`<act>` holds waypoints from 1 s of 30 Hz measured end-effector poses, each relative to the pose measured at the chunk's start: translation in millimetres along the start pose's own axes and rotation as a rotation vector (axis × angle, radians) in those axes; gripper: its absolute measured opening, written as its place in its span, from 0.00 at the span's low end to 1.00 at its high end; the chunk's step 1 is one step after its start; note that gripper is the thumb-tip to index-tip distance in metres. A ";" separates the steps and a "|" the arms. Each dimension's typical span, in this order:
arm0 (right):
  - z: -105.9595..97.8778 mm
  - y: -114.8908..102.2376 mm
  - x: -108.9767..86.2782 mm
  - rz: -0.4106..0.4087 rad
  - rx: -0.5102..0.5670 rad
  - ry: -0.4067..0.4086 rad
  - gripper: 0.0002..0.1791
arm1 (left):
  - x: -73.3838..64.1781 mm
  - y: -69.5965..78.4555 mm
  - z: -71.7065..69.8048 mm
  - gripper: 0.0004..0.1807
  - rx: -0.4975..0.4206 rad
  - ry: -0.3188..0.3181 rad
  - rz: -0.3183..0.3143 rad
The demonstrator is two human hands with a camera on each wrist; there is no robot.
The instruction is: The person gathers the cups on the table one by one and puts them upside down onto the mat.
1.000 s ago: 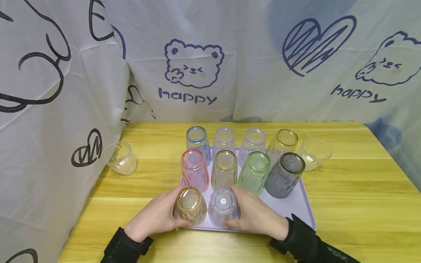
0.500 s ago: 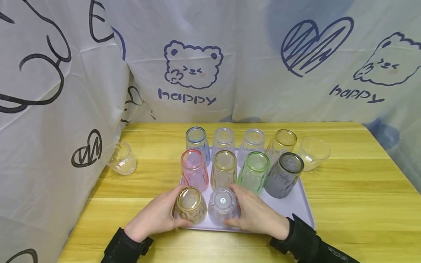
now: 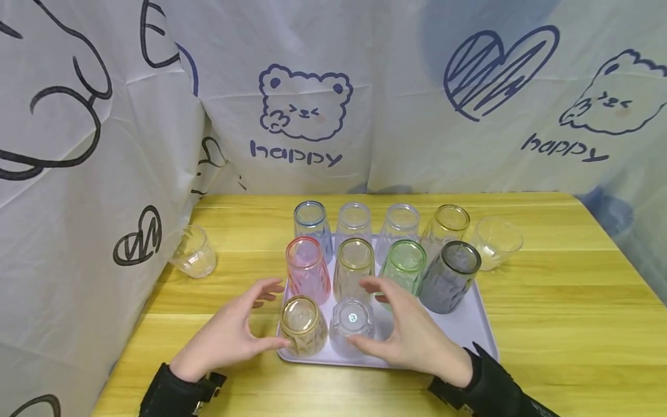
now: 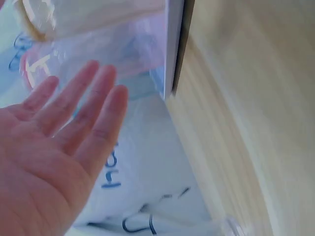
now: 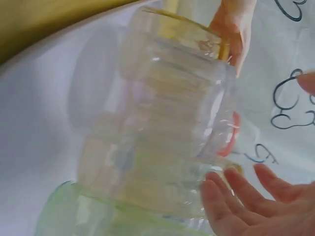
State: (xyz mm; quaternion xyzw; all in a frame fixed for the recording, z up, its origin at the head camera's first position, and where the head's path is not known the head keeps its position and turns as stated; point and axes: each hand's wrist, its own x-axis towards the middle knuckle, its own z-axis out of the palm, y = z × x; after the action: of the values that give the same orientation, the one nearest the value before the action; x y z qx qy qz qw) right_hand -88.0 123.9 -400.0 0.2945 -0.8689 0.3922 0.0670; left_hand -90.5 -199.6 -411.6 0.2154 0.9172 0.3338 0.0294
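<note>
Upside down at the front of the lilac tray [image 3: 458,336] stand an amber glass [image 3: 304,335] and a clear glass [image 3: 350,331]. My left hand [image 3: 229,336] is spread beside the amber glass, its thumb close to the lower side; I cannot tell whether it touches. In the left wrist view the fingers are straight, apart from the glasses. My right hand [image 3: 417,336] spreads around the right side of the clear glass [image 5: 182,93], thumb in front and fingers behind, none gripping it. Behind them are a pink glass [image 3: 307,272], another amber glass [image 3: 354,272] and a green glass [image 3: 403,266].
A grey glass [image 3: 450,281] ends the middle row. Behind it runs a back row with a blue glass [image 3: 312,229], clear ones and an amber-rimmed one. Loose clear glasses stand left [image 3: 197,258] and right [image 3: 497,246] of the tray. Patterned cloth hangs behind the table.
Both hands have let go of the two front glasses. My left hand has drawn off to the left, and the right hand's fingers have opened and lifted. The glasses stay in place.
</note>
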 end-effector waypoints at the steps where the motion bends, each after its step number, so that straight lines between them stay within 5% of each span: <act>1: -0.6 -2.4 0.6 -0.012 0.017 0.031 0.42 | -1.2 -1.3 -3.2 0.49 -0.014 0.022 0.003; 8: 5.0 -24.1 10.3 -0.064 0.322 0.128 0.26 | -5.9 -12.3 -19.4 0.32 -0.122 0.324 -0.048; 15: 19.5 -48.3 20.7 -0.141 0.583 0.093 0.26 | -13.0 -27.4 -27.5 0.35 -0.181 0.579 -0.288; 19: 27.5 -61.5 27.2 -0.063 0.719 0.059 0.26 | -15.9 -37.9 -28.7 0.39 -0.179 0.690 -0.392; 24: 35.5 -74.3 36.0 0.036 0.912 0.004 0.26 | -16.7 -54.0 -30.0 0.45 -0.149 0.803 -0.429; 30: 41.2 -82.1 44.0 0.093 1.025 -0.041 0.24 | -11.5 -70.2 -36.4 0.50 -0.168 0.804 -0.491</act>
State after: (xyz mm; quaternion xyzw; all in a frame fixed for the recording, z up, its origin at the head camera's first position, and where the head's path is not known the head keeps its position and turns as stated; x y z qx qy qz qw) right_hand -72.8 31.4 -360.1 0.2582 -0.5784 0.7644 -0.1205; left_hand -113.7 -274.2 -428.3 -0.1571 0.8495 0.4467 -0.2326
